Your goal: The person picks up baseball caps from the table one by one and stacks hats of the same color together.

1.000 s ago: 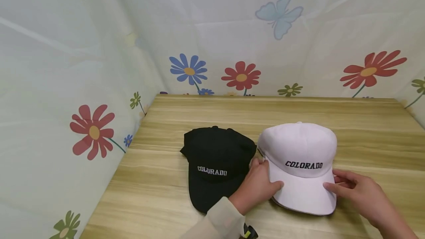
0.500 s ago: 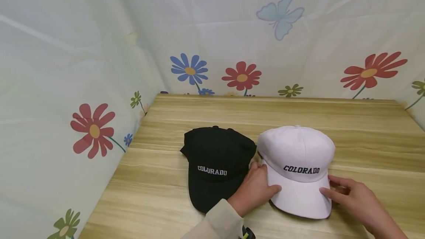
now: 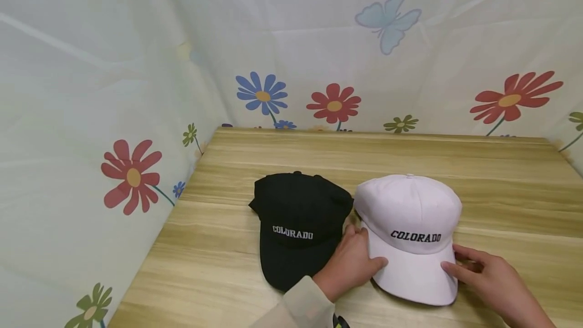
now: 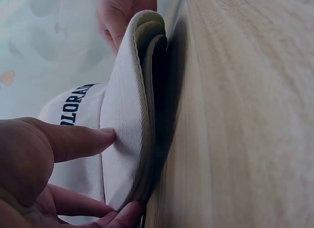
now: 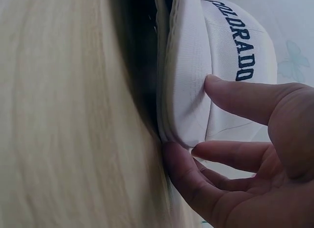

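A white cap [image 3: 412,206] with dark COLORADO lettering sits on the wooden table, its brim toward me. My left hand [image 3: 350,262] grips the brim's left side, thumb on top and fingers at the edge. On the opposite side my right hand [image 3: 492,275] pinches the brim, its thumb also on top. Both wrist views reveal a second brim [image 4: 150,95] tucked beneath the white one, with dark shadow under it. A black cap [image 3: 293,201] with white COLORADO lettering lies just left, its right brim edge partly covered by my left hand.
The wood-grain table [image 3: 200,267] reaches back to a pale curtain [image 3: 291,24] printed with flowers and a butterfly. More of this curtain runs along the left side. A beige sleeve [image 3: 300,302] covers my left forearm, with a dark strap-like item below its cuff.
Both hands have drawn the white cap slightly toward me, keeping their hold on its brim. The black cap has stayed in place; the head view has shifted a little.
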Tool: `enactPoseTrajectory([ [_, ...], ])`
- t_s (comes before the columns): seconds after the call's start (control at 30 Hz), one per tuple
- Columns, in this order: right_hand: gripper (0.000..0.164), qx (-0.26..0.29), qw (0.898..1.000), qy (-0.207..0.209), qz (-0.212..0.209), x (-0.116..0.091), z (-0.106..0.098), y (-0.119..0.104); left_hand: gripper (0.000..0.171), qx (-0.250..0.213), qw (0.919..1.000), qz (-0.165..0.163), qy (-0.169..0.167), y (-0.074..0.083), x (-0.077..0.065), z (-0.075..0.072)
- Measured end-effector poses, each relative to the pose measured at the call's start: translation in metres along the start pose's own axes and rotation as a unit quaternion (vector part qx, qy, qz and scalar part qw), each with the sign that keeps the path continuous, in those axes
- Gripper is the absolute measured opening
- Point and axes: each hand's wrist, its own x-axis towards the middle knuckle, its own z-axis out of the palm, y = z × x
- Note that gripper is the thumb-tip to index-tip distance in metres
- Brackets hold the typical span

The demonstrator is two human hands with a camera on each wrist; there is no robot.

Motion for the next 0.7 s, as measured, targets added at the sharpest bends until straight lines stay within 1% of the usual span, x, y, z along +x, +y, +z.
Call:
enactPoseTrajectory([
  [0.17, 0.074, -0.007, 1.0, 0.012, -0.008, 0.001, 0.0, 0.001, 0.065, 0.006, 1.0, 0.003, -0.003, -0.001, 0.001, -0.002],
  [0.27, 0.069, -0.015, 0.999, 0.033, -0.027, 0.0, -0.001, 0.002, 0.066, 0.009, 0.9999, 0.007, -0.008, -0.001, 0.001, -0.005],
  [0.33, 0.066, -0.024, 0.998, 0.042, -0.039, -0.001, -0.006, 0.0, 0.067, 0.016, 0.9997, 0.015, -0.011, 0.0, 0.0, -0.01],
  [0.4, 0.064, -0.038, 0.997, 0.053, -0.049, -0.002, -0.014, -0.003, 0.068, 0.027, 0.999, 0.032, -0.017, 0.002, -0.003, -0.019],
  [0.47, 0.063, -0.051, 0.995, 0.06, -0.055, -0.002, -0.026, -0.008, 0.066, 0.037, 0.9971, 0.063, -0.024, 0.004, -0.008, -0.033],
  [0.5, 0.063, -0.058, 0.995, 0.065, -0.056, -0.003, -0.033, -0.012, 0.065, 0.043, 0.9954, 0.079, -0.031, 0.007, -0.01, -0.042],
  [0.53, 0.061, -0.064, 0.993, 0.079, -0.062, -0.003, -0.038, -0.016, 0.064, 0.046, 0.9934, 0.098, -0.037, 0.009, -0.013, -0.053],
  [0.63, 0.059, -0.071, 0.988, 0.109, -0.08, -0.003, -0.056, -0.031, 0.061, 0.05, 0.9858, 0.156, -0.039, 0.013, -0.018, -0.09],
  [0.67, 0.059, -0.07, 0.987, 0.118, -0.088, -0.003, -0.061, -0.037, 0.061, 0.049, 0.9847, 0.163, -0.037, 0.014, -0.02, -0.105],
  [0.7, 0.058, -0.067, 0.985, 0.129, -0.098, -0.002, -0.066, -0.043, 0.06, 0.051, 0.9839, 0.169, -0.027, 0.013, -0.02, -0.12],
])
